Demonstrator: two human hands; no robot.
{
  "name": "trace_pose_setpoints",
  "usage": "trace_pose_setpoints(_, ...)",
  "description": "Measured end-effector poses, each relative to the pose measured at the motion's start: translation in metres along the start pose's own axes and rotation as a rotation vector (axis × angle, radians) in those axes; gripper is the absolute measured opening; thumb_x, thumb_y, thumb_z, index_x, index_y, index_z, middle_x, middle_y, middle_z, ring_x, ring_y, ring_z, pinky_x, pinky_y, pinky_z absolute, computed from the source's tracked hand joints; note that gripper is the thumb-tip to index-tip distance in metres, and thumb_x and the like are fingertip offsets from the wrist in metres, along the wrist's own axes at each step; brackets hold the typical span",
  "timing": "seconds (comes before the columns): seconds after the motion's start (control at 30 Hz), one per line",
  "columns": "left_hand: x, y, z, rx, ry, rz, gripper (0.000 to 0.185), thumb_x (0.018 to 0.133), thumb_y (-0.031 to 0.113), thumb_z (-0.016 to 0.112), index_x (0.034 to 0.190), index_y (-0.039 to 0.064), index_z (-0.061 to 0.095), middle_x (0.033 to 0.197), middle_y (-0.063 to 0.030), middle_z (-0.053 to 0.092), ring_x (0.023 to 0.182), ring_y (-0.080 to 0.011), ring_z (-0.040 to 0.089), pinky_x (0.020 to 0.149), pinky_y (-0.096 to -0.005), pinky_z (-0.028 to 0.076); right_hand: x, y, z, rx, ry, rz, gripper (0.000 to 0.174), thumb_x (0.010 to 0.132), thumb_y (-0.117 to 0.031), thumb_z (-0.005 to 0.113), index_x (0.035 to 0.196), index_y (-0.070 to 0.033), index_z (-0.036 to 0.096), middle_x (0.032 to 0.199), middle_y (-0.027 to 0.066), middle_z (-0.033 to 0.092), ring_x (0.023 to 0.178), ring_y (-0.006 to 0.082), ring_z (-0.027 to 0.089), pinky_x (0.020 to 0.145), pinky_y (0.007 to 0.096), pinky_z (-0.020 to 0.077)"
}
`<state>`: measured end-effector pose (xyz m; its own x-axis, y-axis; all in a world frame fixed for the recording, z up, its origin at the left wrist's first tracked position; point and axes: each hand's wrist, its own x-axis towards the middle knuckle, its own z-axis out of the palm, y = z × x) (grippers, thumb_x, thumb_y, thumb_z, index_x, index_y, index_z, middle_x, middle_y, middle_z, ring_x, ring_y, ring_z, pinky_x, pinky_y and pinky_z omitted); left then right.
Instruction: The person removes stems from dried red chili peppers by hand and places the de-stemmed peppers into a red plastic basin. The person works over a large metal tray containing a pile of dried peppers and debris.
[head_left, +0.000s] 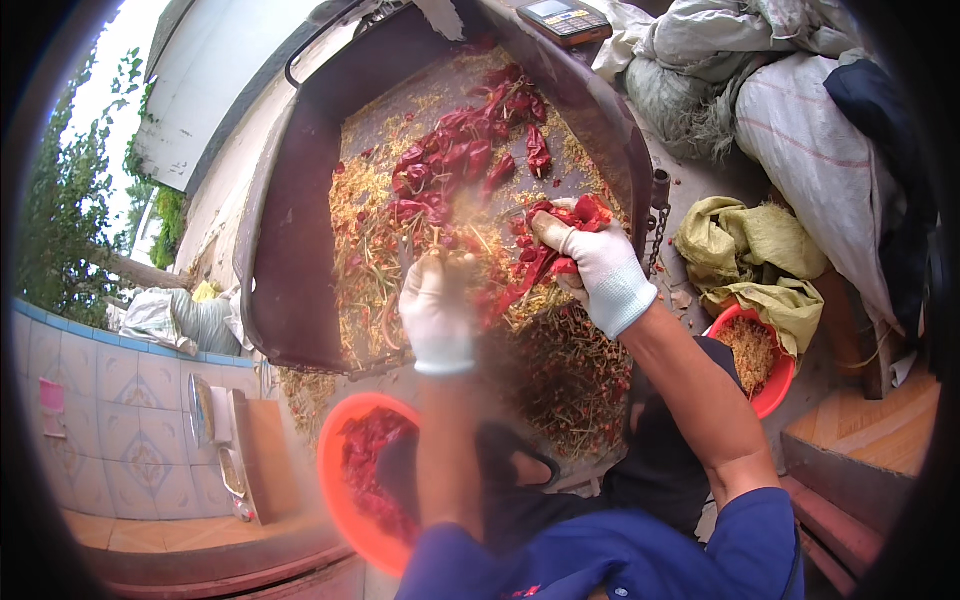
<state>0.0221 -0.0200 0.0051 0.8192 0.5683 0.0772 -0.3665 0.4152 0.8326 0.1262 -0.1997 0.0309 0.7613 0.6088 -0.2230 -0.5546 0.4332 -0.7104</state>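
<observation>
My right hand (589, 266), in a pale knit glove with a stained thumb, grips several torn dried red chili peppers (585, 212) over the near right part of a metal cart bed (296, 225). My left hand (440, 307), gloved alike, is curled above the stems and seeds, and its fingertips are blurred. A few stems show at its fingers; whether it holds them I cannot tell. A pair of scissors or a like tool (391, 319) seems to lie beside it, partly hidden. Whole dried chilies (472, 154) form a pile beyond both hands, among loose yellow seeds (360, 187).
An orange basin of red chili pieces (330, 450) stands near my legs at the left. At the right is a red basin with seeds (784, 375), beside yellow woven sacks (765, 240). Stems and scraps (570, 375) lie heaped below the cart's near edge. A chain (655, 240) hangs at its side.
</observation>
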Motion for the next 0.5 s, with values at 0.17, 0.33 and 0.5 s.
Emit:
trace_pose_setpoints(0.17, 0.079, 0.008, -0.02, 0.81, 0.108, 0.057, 0.028, 0.095, 0.004, 0.068, 0.122, -0.003, 0.069, 0.114, -0.0107, 0.072, 0.099, -0.0155, 0.068, 0.091, -0.0287, 0.054, -0.011, 0.01, 0.008, -0.223, -0.08, 0.079, 0.029, 0.093, -0.018, 0.076, 0.115, -0.001, 0.068, 0.102, 0.0042, 0.072, 0.087, 0.0111, 0.067, 0.069, 0.0266, 0.057)
trace_pose_setpoints(0.33, 0.192, 0.008, -0.075, 1.592, 0.036, 0.308, 0.044, 0.093, 0.016, 0.065, 0.137, 0.012, 0.063, 0.124, -0.0143, 0.071, 0.107, -0.0249, 0.07, 0.097, -0.035, 0.052, -0.012, 0.011, 0.007, -0.359, -0.177, -0.067, 0.025, 0.093, -0.021, 0.077, 0.107, -0.002, 0.067, 0.089, 0.0035, 0.073, 0.077, 0.0085, 0.066, 0.071, 0.0277, 0.0547)
trace_pose_setpoints(0.5, 0.248, -0.003, -0.091, 1.934, -0.111, 0.049, 0.064, 0.084, 0.002, 0.054, 0.143, 0.024, 0.059, 0.127, -0.017, 0.069, 0.109, -0.0309, 0.07, 0.095, -0.0403, 0.052, -0.014, 0.008, 0.013, -0.368, -0.236, 0.103, 0.023, 0.096, -0.022, 0.073, 0.109, -0.004, 0.067, 0.078, 0.0016, 0.066, 0.058, 0.01, 0.061, 0.054, 0.0295, 0.0528)
